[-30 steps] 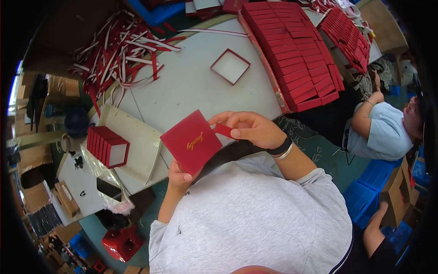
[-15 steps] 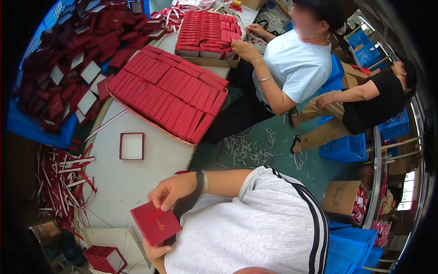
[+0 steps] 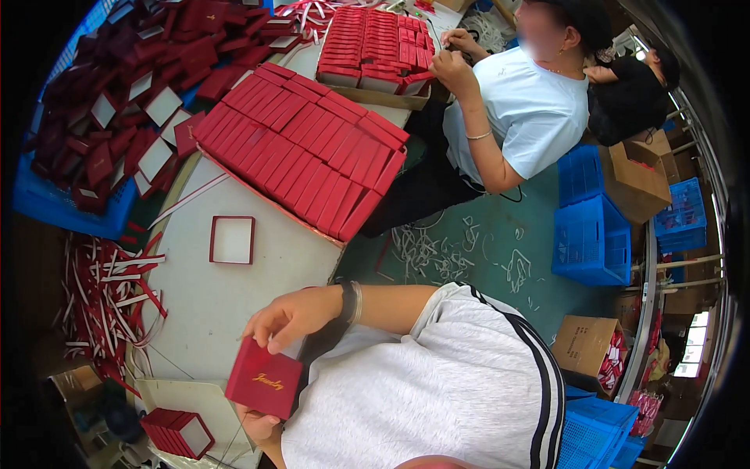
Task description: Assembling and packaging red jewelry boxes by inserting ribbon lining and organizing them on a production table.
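A small square red gift box [image 3: 273, 377] with gold lettering on its top is held between my two hands, tilted close to my grey shirt. At its upper edge my right hand [image 3: 293, 319] pinches it with thumb and fingers. My left hand [image 3: 260, 426] grips the box along its lower edge, its fingers partly hidden underneath. On the white table beyond lies an open red-rimmed box part [image 3: 232, 240] with a white inside. Nearer my left hand, a row of red boxes [image 3: 178, 432] stands in a pale shallow carton [image 3: 176, 391].
Tight rows of red boxes fill a tray [image 3: 301, 148] at the table's far side. A heap of loose red boxes [image 3: 148, 94] lies in a blue crate at left, above red and white ribbons [image 3: 109, 297]. A co-worker [image 3: 519, 109] sits opposite; blue crates [image 3: 592, 242] stand right.
The gift box has turned and tipped, so its gold lettering faces up more plainly. My right hand has shifted left along its edge. The co-worker in black has moved farther back.
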`<state>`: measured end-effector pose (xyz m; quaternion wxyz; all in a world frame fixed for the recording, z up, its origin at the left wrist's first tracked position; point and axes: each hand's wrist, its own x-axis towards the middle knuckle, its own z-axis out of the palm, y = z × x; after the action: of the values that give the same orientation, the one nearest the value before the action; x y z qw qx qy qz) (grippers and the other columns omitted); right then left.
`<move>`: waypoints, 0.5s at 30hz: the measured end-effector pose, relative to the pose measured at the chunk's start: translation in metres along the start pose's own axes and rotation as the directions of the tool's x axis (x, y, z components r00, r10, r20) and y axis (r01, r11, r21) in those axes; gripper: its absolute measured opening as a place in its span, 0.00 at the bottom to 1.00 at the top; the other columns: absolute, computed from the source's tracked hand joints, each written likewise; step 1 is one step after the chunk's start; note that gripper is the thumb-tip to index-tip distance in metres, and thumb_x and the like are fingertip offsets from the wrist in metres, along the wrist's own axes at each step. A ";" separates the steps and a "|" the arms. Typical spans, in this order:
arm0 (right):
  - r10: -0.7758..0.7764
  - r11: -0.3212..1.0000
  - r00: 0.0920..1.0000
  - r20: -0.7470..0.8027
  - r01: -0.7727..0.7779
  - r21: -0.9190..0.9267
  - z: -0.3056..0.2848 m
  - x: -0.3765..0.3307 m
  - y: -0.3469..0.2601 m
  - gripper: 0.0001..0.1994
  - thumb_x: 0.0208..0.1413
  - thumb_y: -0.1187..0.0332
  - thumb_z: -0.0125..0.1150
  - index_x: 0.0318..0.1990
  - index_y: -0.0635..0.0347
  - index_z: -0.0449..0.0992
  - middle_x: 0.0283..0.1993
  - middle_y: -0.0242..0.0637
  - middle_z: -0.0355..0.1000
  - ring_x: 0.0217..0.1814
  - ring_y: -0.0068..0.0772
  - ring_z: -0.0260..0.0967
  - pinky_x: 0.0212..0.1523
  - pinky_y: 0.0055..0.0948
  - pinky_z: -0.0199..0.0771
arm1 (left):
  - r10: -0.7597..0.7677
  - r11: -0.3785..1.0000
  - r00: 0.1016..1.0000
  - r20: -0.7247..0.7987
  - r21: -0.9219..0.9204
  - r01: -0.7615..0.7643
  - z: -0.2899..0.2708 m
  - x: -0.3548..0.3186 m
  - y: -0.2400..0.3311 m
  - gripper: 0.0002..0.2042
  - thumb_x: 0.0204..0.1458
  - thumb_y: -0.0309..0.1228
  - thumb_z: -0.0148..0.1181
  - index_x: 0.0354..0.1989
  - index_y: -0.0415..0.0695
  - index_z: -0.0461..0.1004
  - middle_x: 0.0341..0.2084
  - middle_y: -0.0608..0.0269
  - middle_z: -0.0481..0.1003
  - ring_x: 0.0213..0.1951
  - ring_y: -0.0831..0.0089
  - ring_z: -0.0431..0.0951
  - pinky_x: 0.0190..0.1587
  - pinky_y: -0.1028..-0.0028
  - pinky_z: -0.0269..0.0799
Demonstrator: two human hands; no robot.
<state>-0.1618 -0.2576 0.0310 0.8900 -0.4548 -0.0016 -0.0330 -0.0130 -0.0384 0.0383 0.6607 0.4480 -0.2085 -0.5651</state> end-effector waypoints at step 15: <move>0.022 0.883 0.961 -0.276 -0.149 -0.445 0.049 -0.005 -0.042 0.07 0.54 0.66 0.64 0.31 0.61 0.76 0.26 0.25 0.71 0.27 0.13 0.62 0.27 0.17 0.59 | 0.419 0.893 0.875 -0.243 0.282 -0.350 0.008 0.030 -0.011 0.16 0.60 0.26 0.47 0.56 0.36 0.64 0.49 0.59 0.71 0.51 0.73 0.69 0.54 0.73 0.63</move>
<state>-0.1675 -0.2418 0.0939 0.7492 -0.6442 0.1447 -0.0530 -0.0172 -0.0686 0.0263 0.7278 0.5500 -0.2560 -0.3197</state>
